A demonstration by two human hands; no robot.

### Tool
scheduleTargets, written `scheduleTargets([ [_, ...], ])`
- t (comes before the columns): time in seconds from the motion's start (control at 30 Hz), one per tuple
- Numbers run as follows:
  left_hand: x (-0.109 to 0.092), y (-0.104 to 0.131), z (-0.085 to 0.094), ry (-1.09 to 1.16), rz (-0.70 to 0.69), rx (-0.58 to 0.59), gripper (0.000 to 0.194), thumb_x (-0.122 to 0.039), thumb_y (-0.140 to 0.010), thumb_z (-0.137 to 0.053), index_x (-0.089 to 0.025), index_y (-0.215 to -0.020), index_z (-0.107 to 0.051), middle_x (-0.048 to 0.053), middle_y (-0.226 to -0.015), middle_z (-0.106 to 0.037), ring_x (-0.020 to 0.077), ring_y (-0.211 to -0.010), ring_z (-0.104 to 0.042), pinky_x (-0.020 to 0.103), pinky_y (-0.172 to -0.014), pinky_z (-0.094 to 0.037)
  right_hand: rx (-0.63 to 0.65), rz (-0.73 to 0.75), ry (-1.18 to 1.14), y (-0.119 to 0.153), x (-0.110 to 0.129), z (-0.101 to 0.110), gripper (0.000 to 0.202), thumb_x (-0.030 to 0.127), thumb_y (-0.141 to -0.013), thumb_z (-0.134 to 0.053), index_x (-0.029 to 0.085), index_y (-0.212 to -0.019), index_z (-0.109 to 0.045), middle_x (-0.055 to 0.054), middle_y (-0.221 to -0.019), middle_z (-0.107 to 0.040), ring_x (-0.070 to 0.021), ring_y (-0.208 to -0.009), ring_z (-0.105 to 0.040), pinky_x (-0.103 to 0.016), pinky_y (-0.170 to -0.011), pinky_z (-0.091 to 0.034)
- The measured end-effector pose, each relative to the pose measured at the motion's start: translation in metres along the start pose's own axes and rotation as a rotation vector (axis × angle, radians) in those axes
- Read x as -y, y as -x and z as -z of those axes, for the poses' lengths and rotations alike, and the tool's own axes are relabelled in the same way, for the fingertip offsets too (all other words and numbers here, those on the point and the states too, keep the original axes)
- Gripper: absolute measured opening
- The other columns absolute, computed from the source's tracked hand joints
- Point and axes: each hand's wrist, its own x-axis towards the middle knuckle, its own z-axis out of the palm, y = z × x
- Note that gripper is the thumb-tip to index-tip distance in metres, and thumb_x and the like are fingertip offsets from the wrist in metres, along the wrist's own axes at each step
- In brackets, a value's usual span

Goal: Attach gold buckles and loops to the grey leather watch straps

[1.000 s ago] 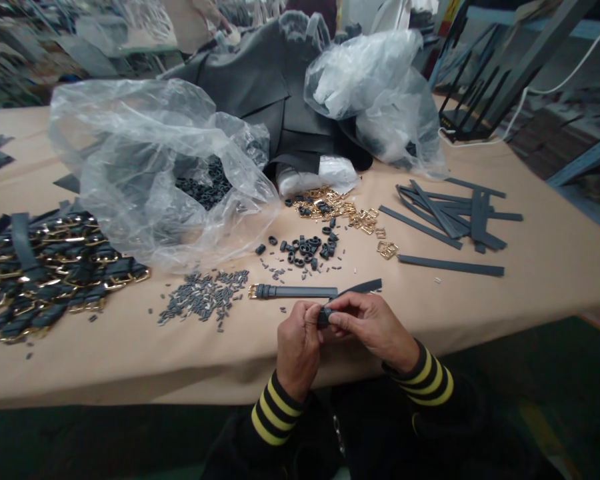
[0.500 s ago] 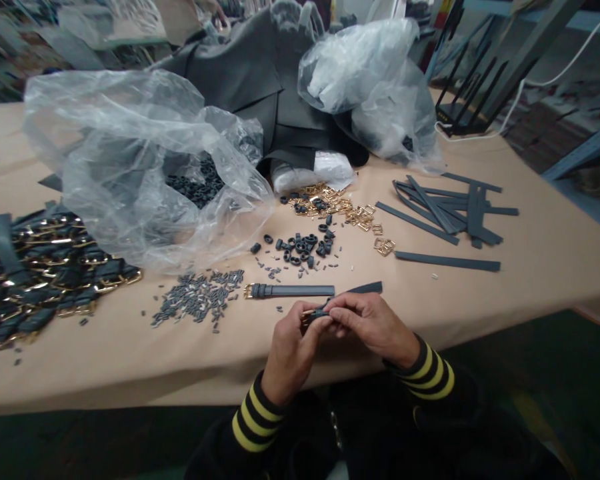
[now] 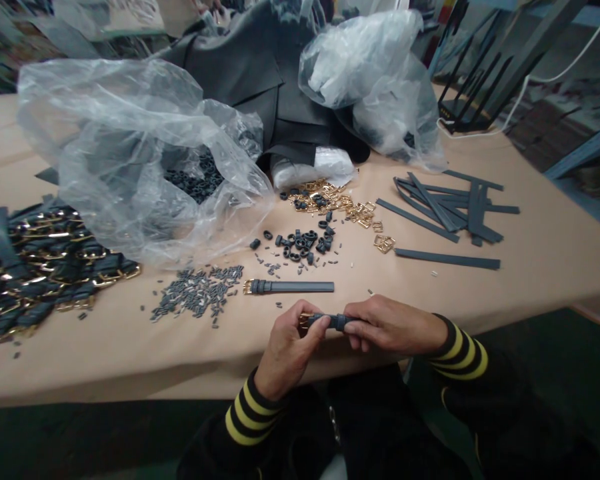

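Note:
Between my hands, over the table's front edge, is a dark grey strap (image 3: 336, 321) with a gold buckle at its left end. My left hand (image 3: 294, 339) is closed on the buckle end, thumb on top. The fingers of my right hand (image 3: 387, 325) pinch the strap just right of a loop on it; the rest of the strap is hidden by that hand. Just beyond lies a similar buckled strap (image 3: 295, 287), flat on the table. Behind it are dark strap loops (image 3: 305, 245), and to its left a heap of small grey pieces (image 3: 197, 291).
Gold buckles (image 3: 325, 197) are heaped behind the loops. Loose grey strips (image 3: 447, 259) lie at the right. A pile of buckled straps (image 3: 45, 267) fills the left, beside a clear plastic bag (image 3: 145, 153). A black router (image 3: 465, 115) stands at the back right.
My right hand has moved right along the strap, and its fingers now grip beyond the loop. More of the strap and its buckle shows between my hands. My left hand stays nearly in place.

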Motion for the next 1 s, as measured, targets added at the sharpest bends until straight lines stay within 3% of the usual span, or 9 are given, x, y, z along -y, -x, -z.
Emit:
scheduleTargets([
  [0.1, 0.001, -0.001, 0.0, -0.016, 0.004, 0.013, 0.017, -0.032, -0.079, -0.052, -0.016, -0.074, -0.05, -0.006, -0.05, -0.046, 0.0079, -0.046, -0.042, 0.019, -0.046, -0.033, 0.033, 0.054, -0.031, 0.0, 0.001, 0.0, 0.022, 0.016, -0.087, -0.037, 0.014, -0.077, -0.057, -0.001, -0.062, -0.06, -0.0084, -0.053, -0.054, -0.018, -0.054, -0.04],
  [0.23, -0.002, -0.001, 0.001, -0.014, 0.013, 0.059, 0.018, -0.032, -0.079, -0.052, -0.016, -0.073, -0.048, -0.006, -0.051, -0.048, 0.0078, -0.046, -0.043, 0.019, -0.046, -0.034, -0.048, 0.113, 0.031, -0.002, -0.003, -0.004, 0.022, 0.017, -0.086, -0.04, 0.014, -0.071, -0.055, -0.001, -0.065, -0.058, -0.0096, -0.058, -0.052, -0.02, -0.059, -0.039],
  [0.37, -0.007, -0.001, 0.003, 0.034, 0.023, 0.101, 0.017, -0.031, -0.08, -0.051, -0.016, -0.075, -0.048, -0.006, -0.051, -0.049, 0.0078, -0.046, -0.044, 0.019, -0.046, -0.034, -0.078, 0.081, -0.076, -0.006, -0.006, -0.012, 0.025, 0.019, -0.088, -0.036, 0.014, -0.071, -0.054, 0.001, -0.061, -0.056, -0.0076, -0.052, -0.049, -0.018, -0.054, -0.037],
  [0.5, -0.007, 0.0, 0.005, 0.088, 0.025, 0.124, 0.016, -0.03, -0.081, -0.05, -0.016, -0.076, -0.048, -0.006, -0.049, -0.048, 0.0075, -0.045, -0.045, 0.019, -0.047, -0.035, -0.207, 0.084, -0.024, -0.009, -0.008, -0.018, 0.022, 0.022, -0.085, -0.043, 0.012, -0.07, -0.056, 0.001, -0.059, -0.051, -0.0082, -0.054, -0.045, -0.018, -0.052, -0.034],
  [0.6, -0.005, 0.0, 0.005, 0.169, 0.029, 0.18, 0.017, -0.031, -0.082, -0.049, -0.016, -0.077, -0.047, -0.005, -0.053, -0.05, 0.0071, -0.045, -0.045, 0.02, -0.047, -0.036, -0.234, 0.099, -0.028, -0.009, -0.01, -0.019, 0.021, 0.024, -0.084, -0.045, 0.012, -0.072, -0.057, 0.002, -0.061, -0.05, -0.0082, -0.056, -0.044, -0.018, -0.051, -0.033],
  [0.8, -0.001, 0.004, 0.003, 0.248, 0.047, 0.244, 0.023, -0.035, -0.087, -0.038, -0.015, -0.077, -0.047, 0.0, -0.062, -0.057, 0.0053, -0.04, -0.043, 0.018, -0.042, -0.033, -0.127, 0.09, 0.003, -0.007, -0.008, -0.014, 0.028, 0.028, -0.085, -0.043, 0.013, -0.064, -0.053, 0.005, -0.052, -0.04, -0.0064, -0.048, -0.037, -0.017, -0.045, -0.028],
  [1.0, 0.003, 0.002, 0.001, 0.041, -0.059, 0.161, 0.021, -0.033, -0.086, -0.04, -0.016, -0.079, -0.05, -0.002, -0.056, -0.053, 0.0069, -0.04, -0.045, 0.018, -0.042, -0.035, 0.016, 0.017, -0.065, -0.013, -0.001, -0.01, 0.026, 0.021, -0.088, -0.035, 0.014, -0.072, -0.055, 0.0, -0.058, -0.058, -0.0085, -0.049, -0.052, -0.019, -0.052, -0.04],
])
